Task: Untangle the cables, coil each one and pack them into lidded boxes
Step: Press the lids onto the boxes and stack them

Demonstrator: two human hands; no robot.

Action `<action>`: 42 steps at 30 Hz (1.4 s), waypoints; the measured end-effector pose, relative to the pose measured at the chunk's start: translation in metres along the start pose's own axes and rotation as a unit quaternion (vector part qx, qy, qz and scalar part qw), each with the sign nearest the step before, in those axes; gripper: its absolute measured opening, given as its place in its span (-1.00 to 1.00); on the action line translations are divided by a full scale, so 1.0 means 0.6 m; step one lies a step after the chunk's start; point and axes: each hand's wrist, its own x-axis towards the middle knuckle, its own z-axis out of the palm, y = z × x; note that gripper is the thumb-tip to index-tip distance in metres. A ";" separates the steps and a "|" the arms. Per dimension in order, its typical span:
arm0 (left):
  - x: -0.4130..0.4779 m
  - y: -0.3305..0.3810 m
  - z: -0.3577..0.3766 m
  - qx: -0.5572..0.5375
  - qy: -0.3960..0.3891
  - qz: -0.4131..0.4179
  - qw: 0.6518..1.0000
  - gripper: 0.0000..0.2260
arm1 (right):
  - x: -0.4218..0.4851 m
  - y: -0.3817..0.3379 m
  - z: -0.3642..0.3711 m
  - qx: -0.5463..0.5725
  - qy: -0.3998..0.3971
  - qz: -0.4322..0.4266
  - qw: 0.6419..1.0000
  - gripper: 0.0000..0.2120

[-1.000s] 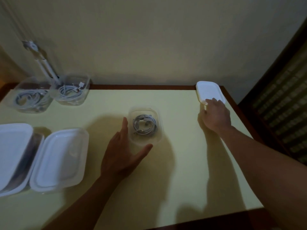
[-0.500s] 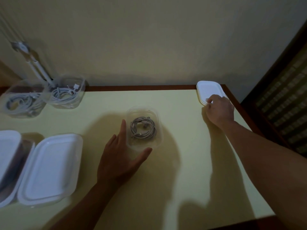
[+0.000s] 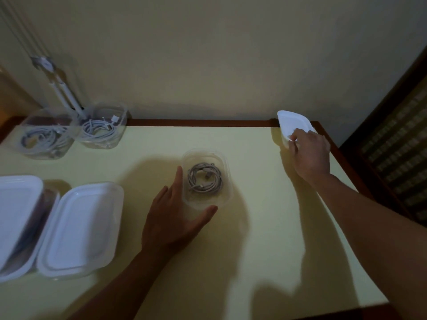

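The clear rectangular plastic box stands mid-way across the pale yellow table, containing a coiled grey cable. The left hand lies spread wide, bracketing the box. The right hand grips a tilted white plastic lid at the far right corner.

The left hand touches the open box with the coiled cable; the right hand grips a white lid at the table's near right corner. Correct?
Not quite: the head view shows the white lid in the right hand at the far right corner, by the wall.
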 end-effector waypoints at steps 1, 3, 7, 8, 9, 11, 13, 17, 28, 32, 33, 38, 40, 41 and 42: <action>0.001 -0.002 0.001 0.004 -0.002 0.003 1.000 0.03 | -0.001 -0.010 -0.004 0.009 -0.001 -0.020 1.000 -0.88; 0.002 -0.005 0.003 0.016 -0.006 0.006 1.000 0.04 | -0.006 -0.034 -0.010 0.043 -0.024 -0.056 0.997 -0.81; -0.002 -0.002 0.001 0.011 -0.003 0.002 1.000 0.03 | -0.038 -0.108 -0.028 0.128 -0.087 -0.107 0.982 -0.79; -0.002 0.000 0.000 0.008 -0.001 0.002 1.000 0.03 | -0.049 -0.127 -0.032 0.139 -0.098 -0.121 0.978 -0.83; -0.003 0.002 -0.002 0.008 0.003 0.004 1.000 0.03 | -0.062 -0.146 -0.037 0.147 -0.108 -0.136 0.974 -0.85; -0.004 0.003 -0.003 0.011 0.008 0.009 1.000 0.03 | -0.086 -0.181 -0.051 0.173 -0.122 -0.168 0.963 -0.85; -0.003 0.002 -0.002 0.012 0.004 0.011 1.000 0.03 | -0.110 -0.216 -0.068 0.199 -0.148 -0.196 0.949 -0.84; -0.003 0.003 0.003 0.030 0.012 0.012 0.999 0.01 | -0.143 -0.258 -0.076 0.186 -0.225 -0.220 0.931 -0.85; -0.003 0.000 -0.001 0.009 0.004 0.018 1.000 0.03 | -0.070 -0.280 -0.051 0.111 -0.247 -0.127 0.954 -0.44; -0.005 0.000 -0.004 -0.006 0.009 0.021 1.000 0.00 | -0.081 -0.293 -0.019 0.038 -0.324 -0.153 0.933 -0.29; -0.005 0.001 -0.005 -0.015 0.011 0.021 1.000 -0.02 | -0.089 -0.297 -0.017 0.035 -0.322 -0.163 0.932 -0.29; -0.007 -0.001 -0.009 -0.068 0.000 0.006 0.998 -0.11 | -0.121 -0.300 -0.017 0.010 -0.328 -0.157 0.931 -0.31; -0.011 0.000 -0.014 -0.084 -0.005 0.000 0.996 -0.23 | -0.123 -0.297 -0.018 0.006 -0.335 -0.157 0.929 -0.32; -0.013 0.001 -0.017 -0.091 -0.005 -0.005 0.996 -0.29 | -0.123 -0.296 -0.018 0.006 -0.338 -0.158 0.928 -0.32; -0.014 0.003 -0.022 -0.099 -0.005 -0.012 0.995 -0.36 | -0.123 -0.296 -0.018 0.007 -0.340 -0.158 0.927 -0.32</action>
